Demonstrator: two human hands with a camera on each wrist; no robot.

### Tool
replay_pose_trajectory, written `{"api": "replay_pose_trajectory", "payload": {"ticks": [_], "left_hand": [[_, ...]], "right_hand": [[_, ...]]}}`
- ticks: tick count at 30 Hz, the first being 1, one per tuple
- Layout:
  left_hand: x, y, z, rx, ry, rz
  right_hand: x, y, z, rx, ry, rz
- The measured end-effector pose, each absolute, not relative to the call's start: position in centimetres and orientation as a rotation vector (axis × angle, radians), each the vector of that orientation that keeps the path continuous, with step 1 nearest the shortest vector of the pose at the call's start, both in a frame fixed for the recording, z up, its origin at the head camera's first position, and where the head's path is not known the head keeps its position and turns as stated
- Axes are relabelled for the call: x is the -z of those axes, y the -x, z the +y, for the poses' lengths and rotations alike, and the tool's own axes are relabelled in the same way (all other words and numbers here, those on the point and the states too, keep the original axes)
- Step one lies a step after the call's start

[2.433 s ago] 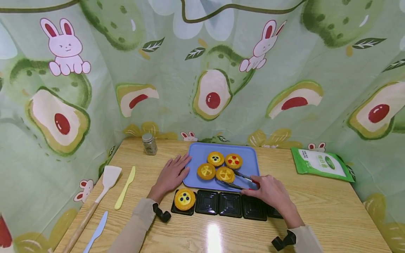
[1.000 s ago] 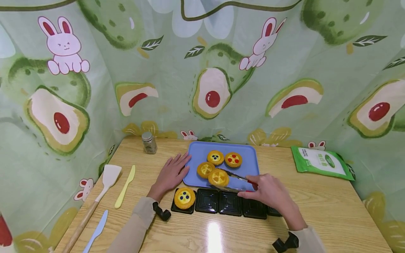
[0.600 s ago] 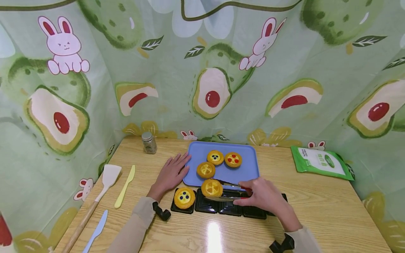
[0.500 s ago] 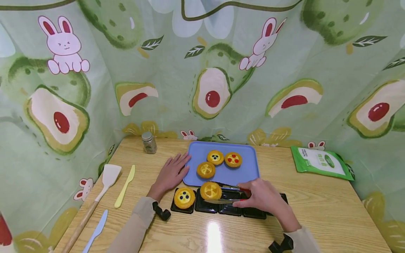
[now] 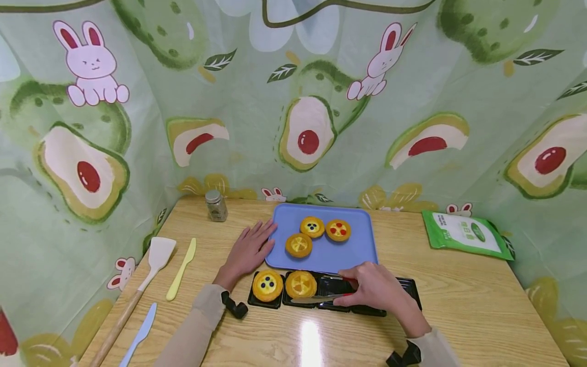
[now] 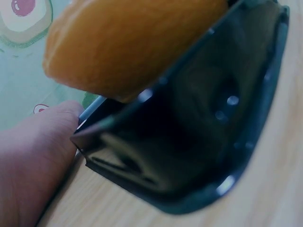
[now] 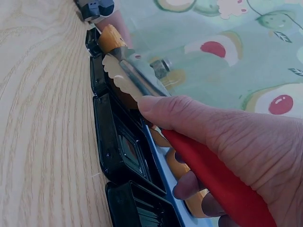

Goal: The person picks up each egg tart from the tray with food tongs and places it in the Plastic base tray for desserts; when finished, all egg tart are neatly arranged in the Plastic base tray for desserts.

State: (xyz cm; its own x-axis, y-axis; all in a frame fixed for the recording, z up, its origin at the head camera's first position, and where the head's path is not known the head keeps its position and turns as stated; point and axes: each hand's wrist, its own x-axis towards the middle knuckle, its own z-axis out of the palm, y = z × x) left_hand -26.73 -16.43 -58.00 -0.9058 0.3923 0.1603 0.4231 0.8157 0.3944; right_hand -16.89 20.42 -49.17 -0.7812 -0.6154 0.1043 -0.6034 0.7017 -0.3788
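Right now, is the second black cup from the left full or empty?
Full: the tongs in the right hand hold a yellow tart in the second black cup.

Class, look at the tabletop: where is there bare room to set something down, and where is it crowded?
Bare wood lies between the blue tray and the green pouch, and along the near edge before the black cups. Crowded: the cup row by the right hand and the left-side utensils.

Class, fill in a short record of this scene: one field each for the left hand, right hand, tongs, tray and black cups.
Left hand: left hand flat on the table, beside the blue tray
Right hand: right hand grips the tongs
Tongs: around a yellow tart in the second black cup
Tray: three tarts on it
Black cups: row of black cups; the two leftmost hold tarts
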Motion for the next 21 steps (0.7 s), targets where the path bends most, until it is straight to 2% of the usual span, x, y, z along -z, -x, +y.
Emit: {"api": "replay_pose_trajectory", "payload": {"ticks": [14,21], "left_hand": [[57.8,26.7,-16.3,0.672,0.675,-2.92],[58.0,26.8,-16.5,0.656,0.673,-2.918]], "right_hand": [[48.7,17.0,20.7,0.631,1.012,2.893],[48.1,17.1,21.3,0.659,0.922,2.928]]}}
